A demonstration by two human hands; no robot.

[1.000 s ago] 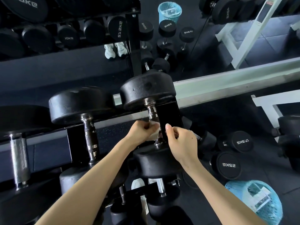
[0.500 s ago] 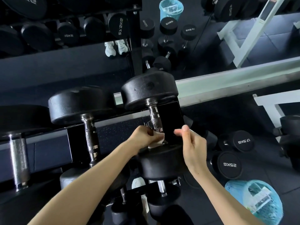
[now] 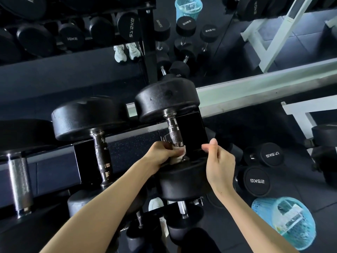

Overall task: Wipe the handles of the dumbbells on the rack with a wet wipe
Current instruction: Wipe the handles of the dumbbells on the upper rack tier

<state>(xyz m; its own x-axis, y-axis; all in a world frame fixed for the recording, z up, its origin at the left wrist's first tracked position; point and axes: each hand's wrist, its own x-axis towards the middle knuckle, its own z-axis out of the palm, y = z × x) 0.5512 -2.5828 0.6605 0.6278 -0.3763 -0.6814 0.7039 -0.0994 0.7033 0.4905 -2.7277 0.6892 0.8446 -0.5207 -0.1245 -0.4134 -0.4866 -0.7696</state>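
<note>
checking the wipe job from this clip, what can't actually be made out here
All from the head view:
- Lower end of the handle: covered by the left hand and the wet wipe.
- Most of the wet wipe: bunched inside the left hand's grip.
- Right hand: palm side turned away, so whether it is empty is unclear.
- Far-left dumbbell: cut off by the left edge.
- Blue basket: contents blurred.

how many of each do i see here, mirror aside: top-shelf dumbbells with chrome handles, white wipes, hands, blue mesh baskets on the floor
black dumbbells with chrome handles on the top shelf: 3
white wet wipe: 1
left hand and right hand: 2
blue mesh basket on the floor: 1
total: 7
</note>
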